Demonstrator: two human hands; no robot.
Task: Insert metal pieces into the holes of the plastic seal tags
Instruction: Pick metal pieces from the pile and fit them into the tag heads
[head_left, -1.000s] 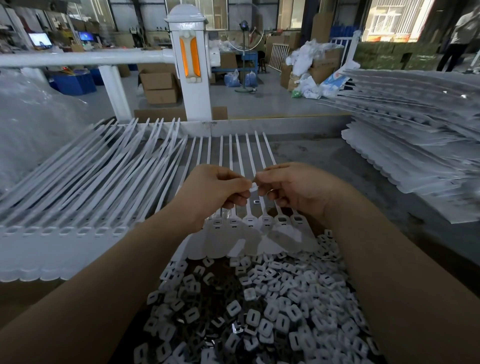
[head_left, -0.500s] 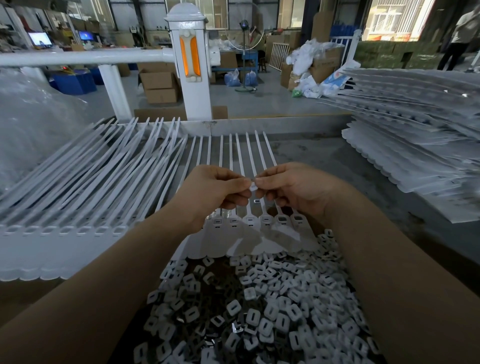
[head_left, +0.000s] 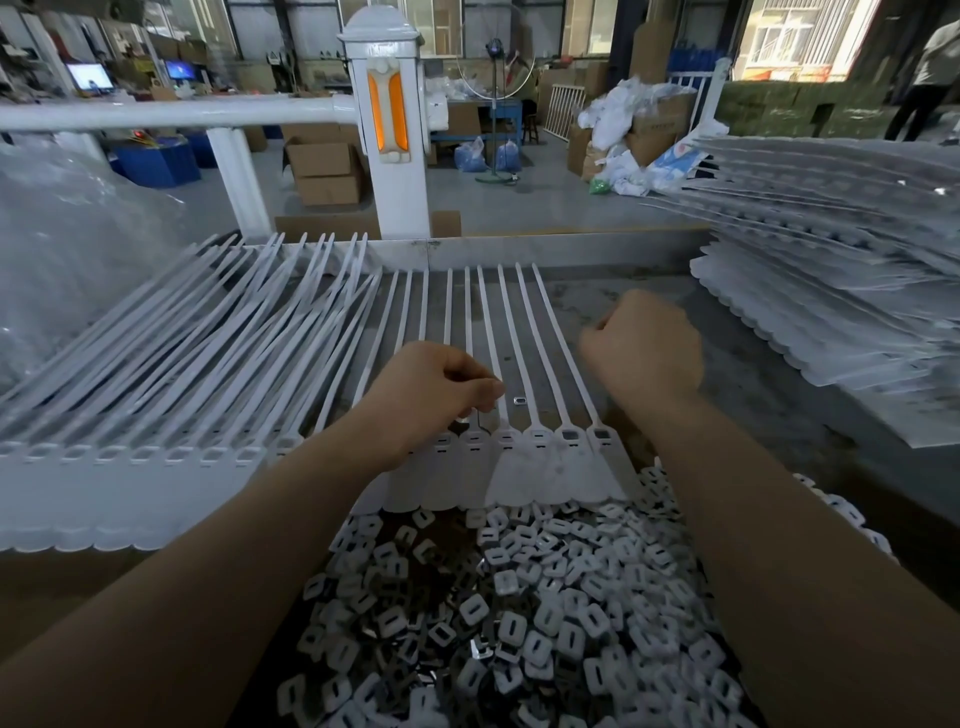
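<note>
A strip of white plastic seal tags (head_left: 524, 467) lies in front of me, heads toward me and straps running away. My left hand (head_left: 441, 395) hovers over the tag heads with curled fingers and thumb pressed to forefinger, as if pinching something small that I cannot see. My right hand (head_left: 644, 348) is a blurred, curled fist above the table, to the right of the straps; nothing shows in it. One small metal piece (head_left: 519, 400) lies between two straps. A pile of metal pieces and white plastic squares (head_left: 498, 623) fills the box below my forearms.
More tag strips (head_left: 156, 374) fan out on the left. A tall stack of tag sheets (head_left: 841, 291) fills the right side. A white railing post (head_left: 387, 135) stands beyond the table's far edge (head_left: 519, 254). Bare grey tabletop (head_left: 737, 395) lies right of my right hand.
My hands were touching fingertip to fingertip over the straps. The right hand has swung away up and to the right; the left hand has stayed almost in place.
</note>
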